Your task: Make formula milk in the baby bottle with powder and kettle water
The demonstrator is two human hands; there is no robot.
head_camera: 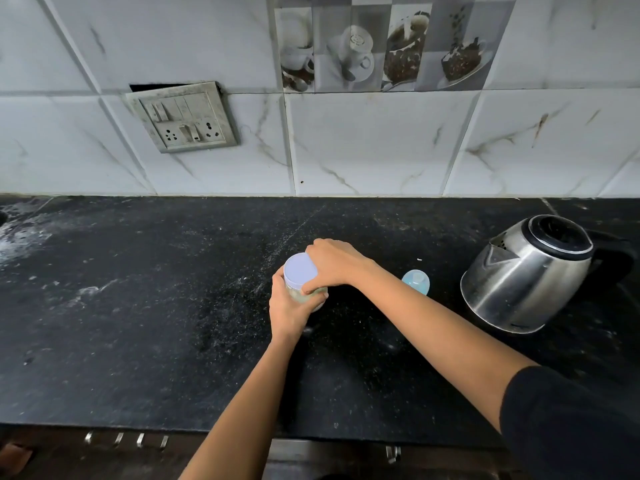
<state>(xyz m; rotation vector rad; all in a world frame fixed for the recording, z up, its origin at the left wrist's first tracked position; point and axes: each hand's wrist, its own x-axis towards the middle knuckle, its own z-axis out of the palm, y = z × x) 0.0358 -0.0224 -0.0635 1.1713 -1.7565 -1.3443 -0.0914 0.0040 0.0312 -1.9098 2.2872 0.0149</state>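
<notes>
Black sleeve (571, 427) on right arm, low right. Left hand (289, 308) wraps jar (304, 301) body, fingers curled round it. Right hand (334, 263) sits over pale lid (299, 271), fingers curled on rim. Jar mid-counter (138, 306); resting or lifted, cannot tell. Blue bottle (415, 281) just beyond right forearm, between jar and steel kettle (526, 275). Socket panel (183, 117) on tiled wall.

jar (313, 296) body: mostly behind left hand (287, 308) | bottle (417, 280): lower part hidden (right forearm (433, 317)) | kettle (519, 278) handle: indistinct
</notes>
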